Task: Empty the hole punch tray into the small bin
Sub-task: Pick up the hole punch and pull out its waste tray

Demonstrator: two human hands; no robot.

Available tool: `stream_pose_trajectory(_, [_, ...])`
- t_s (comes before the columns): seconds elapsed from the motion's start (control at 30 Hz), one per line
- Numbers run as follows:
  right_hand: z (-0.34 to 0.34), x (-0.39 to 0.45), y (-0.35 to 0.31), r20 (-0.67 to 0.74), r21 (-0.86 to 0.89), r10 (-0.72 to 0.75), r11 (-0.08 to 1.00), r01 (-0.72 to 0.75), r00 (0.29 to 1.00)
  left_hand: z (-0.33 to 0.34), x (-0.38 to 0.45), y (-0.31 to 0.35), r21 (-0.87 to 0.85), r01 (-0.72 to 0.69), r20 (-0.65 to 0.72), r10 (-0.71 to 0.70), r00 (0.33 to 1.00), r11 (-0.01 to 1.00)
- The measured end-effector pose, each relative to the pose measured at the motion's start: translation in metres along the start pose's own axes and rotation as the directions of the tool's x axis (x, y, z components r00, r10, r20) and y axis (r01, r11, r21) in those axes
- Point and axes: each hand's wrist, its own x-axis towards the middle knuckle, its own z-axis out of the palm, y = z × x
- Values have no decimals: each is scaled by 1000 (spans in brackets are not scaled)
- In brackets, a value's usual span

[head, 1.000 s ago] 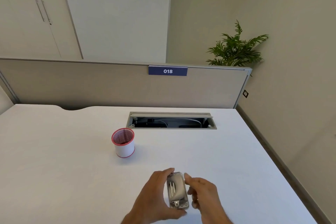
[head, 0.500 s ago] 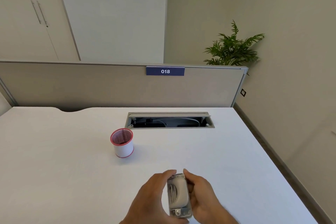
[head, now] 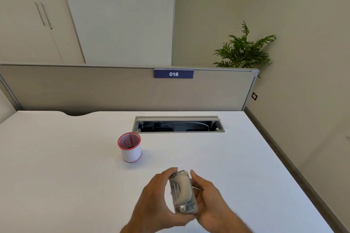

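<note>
A grey metal hole punch [head: 182, 192] with a clear plastic tray on it is held up over the near part of the white desk [head: 56, 176], its length pointing away from me. My left hand [head: 153, 204] wraps its left side and near end. My right hand [head: 210, 200] cups its right side, fingers on the far corner. The small bin [head: 130, 147], a white cylinder with a pink rim and pink mesh inside, stands upright on the desk, beyond and left of my hands and apart from them.
An open cable hatch [head: 179, 125] with wires inside is cut into the desk behind the bin. A grey partition [head: 113, 91] with a blue "018" sign [head: 173, 73] closes the far edge. The desk's right edge drops to the floor; a potted plant [head: 244, 49] stands beyond.
My right hand has closed in from a fingertip touch to cupping the punch's right side. The punch has shifted slightly toward me. The bin has not moved.
</note>
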Motion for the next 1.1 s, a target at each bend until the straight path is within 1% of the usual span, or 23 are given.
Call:
stream_pose_trajectory(0.1, [-2, -4, 11, 53, 37, -7, 999, 5, 999, -5, 6, -6, 2, 57, -43, -57, 997, 998])
stream_pose_trajectory(0.23, [-3, -13, 26, 101, 122, -25, 992, 12, 995, -7, 9, -10, 12, 104, -65, -103, 993, 995])
stream_pose_trajectory(0.3, [-3, -16, 30, 103, 165, -42, 986, 25, 994, -8, 9, -10, 8, 111, -70, -110, 991, 994])
stream_pose_trajectory(0.47, [0, -18, 30, 62, 204, -73, 977, 58, 995, -10, 11, -6, -25, 103, -75, -104, 992, 994])
stream_pose_trajectory(0.7, [2, -22, 28, 67, 255, -58, 966, 39, 996, -12, 12, -2, -71, 87, -104, -94, 990, 994])
stream_pose_trajectory(1.0, [0, -19, 29, 82, 244, -44, 970, 23, 996, -14, 11, -1, -98, 92, -116, -103, 988, 991])
stream_pose_trajectory(1.07, [0, -17, 28, 75, 195, -69, 979, 53, 995, -15, 12, -2, -81, 88, -112, -97, 989, 993])
stream_pose_trajectory(1.1, [0, -17, 27, 63, 153, -102, 984, 91, 993, -15, 12, -2, -74, 85, -111, -93, 989, 994])
